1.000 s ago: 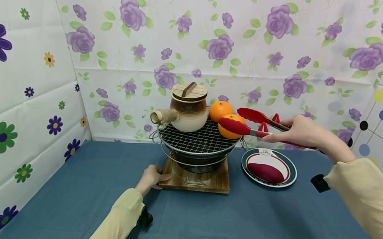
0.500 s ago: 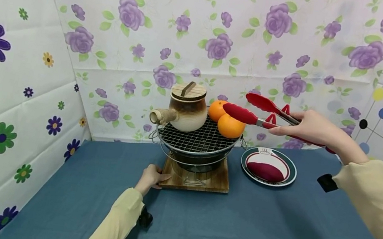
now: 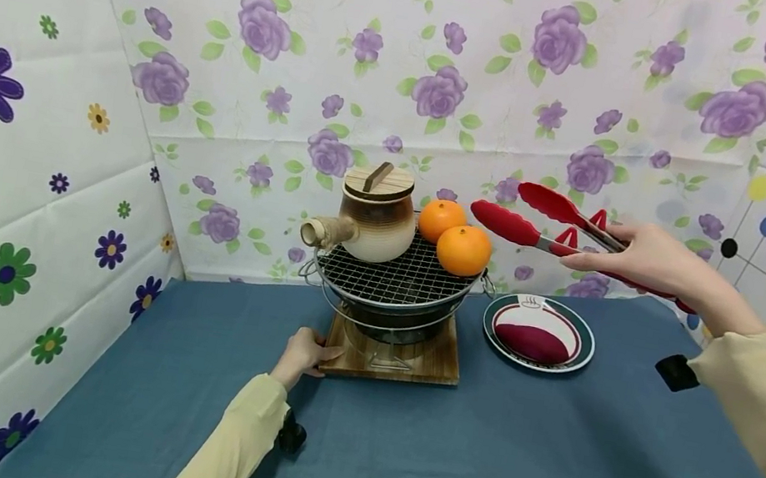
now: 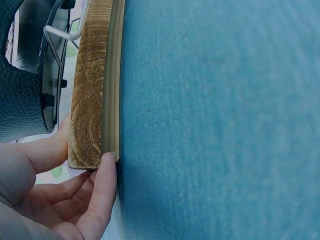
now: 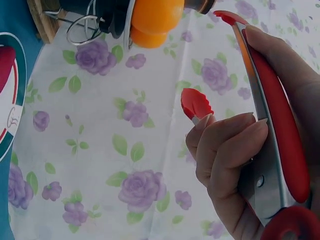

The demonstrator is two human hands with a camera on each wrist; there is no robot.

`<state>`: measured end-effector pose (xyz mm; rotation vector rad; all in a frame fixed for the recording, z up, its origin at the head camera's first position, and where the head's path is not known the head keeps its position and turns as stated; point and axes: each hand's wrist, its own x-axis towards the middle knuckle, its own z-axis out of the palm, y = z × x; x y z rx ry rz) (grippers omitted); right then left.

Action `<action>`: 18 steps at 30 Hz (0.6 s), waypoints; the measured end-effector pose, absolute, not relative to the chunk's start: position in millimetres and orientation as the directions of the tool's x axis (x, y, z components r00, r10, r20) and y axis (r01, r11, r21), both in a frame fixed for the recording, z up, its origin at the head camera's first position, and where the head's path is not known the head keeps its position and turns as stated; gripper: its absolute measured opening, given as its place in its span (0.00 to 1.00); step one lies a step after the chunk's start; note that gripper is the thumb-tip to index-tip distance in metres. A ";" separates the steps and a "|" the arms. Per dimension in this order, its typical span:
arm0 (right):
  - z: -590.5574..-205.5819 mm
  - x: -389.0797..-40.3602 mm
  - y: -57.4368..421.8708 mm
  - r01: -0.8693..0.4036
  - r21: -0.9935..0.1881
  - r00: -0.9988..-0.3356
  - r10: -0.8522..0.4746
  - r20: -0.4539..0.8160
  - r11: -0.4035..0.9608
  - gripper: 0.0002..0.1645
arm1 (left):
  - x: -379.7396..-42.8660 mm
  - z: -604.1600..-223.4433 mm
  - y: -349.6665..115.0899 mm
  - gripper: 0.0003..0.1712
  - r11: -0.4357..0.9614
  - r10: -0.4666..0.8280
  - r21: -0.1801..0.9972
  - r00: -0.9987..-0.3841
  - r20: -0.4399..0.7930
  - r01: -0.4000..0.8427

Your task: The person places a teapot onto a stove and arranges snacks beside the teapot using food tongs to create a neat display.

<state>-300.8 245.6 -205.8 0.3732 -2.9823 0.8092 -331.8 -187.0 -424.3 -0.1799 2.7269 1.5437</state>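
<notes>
My right hand [image 3: 642, 255] grips red-tipped tongs [image 3: 507, 223], their two arms spread with nothing between the tips. They hang in the air right of two oranges [image 3: 464, 250] that sit on the round wire grill [image 3: 400, 276]. Also on the grill stands a brown and cream clay pot [image 3: 384, 231] with a wooden lid and a side handle. Under the grill lies a square wooden board [image 3: 422, 368]. My left hand [image 4: 65, 190] holds the board's front left corner, thumb on top and fingers at its edge and underside.
A green-rimmed plate [image 3: 586, 341] lies right of the grill with a dark red, rounded thing [image 3: 531, 344] on it. Blue cloth [image 3: 428, 467] covers the table. Flowered sheets [image 3: 293, 46] hang behind and at the sides. Wire loops stick out from the grill's rim.
The right hand has drawn the tongs up and to the right, off the oranges, which now show fully. Both oranges stay on the grill. The left hand has not moved.
</notes>
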 end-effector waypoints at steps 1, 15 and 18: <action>-205.9 -300.9 247.3 -0.234 -0.496 -0.971 -0.221 0.087 0.836 0.55 | -331.9 -424.1 -187.0 0.25 0.510 -0.096 0.854 -0.994 -0.059 -0.101; -217.7 -302.4 268.9 -0.222 -0.500 -0.975 -0.177 0.137 0.837 0.33 | -332.3 -424.8 -187.1 0.23 0.518 -0.102 0.850 -0.993 -0.051 -0.097; -222.0 -302.8 273.3 -0.213 -0.492 -0.977 -0.171 0.130 0.844 0.34 | -332.2 -424.7 -187.0 0.22 0.514 -0.100 0.853 -0.994 -0.049 -0.094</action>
